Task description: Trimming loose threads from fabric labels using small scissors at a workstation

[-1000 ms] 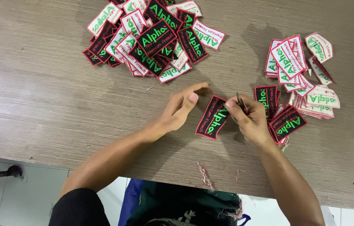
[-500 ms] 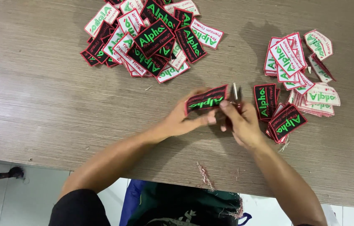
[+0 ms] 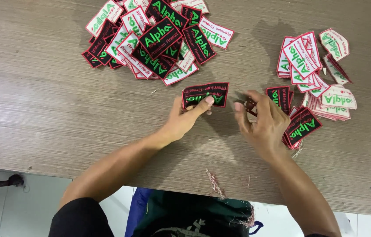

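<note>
Left hand (image 3: pixel 186 117): pinches a black patch (image 3: pixel 205 94) mid-table, lifted on edge.
Right hand (image 3: pixel 262 123): closed on small snips (image 3: pixel 250 105).
Far left: loose patch heap (image 3: pixel 152 37).
Right: stacked patches (image 3: pixel 313 83).
Near edge: thread scraps (image 3: pixel 214 184).

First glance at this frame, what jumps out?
The left hand holds up a single black embroidered patch with red edging and green lettering at the centre of the wooden table. The right hand beside it pinches a small dark tool, too hidden to identify. A large heap of patches sits at the top, and a smaller pile lies at the right, many face down.
</note>
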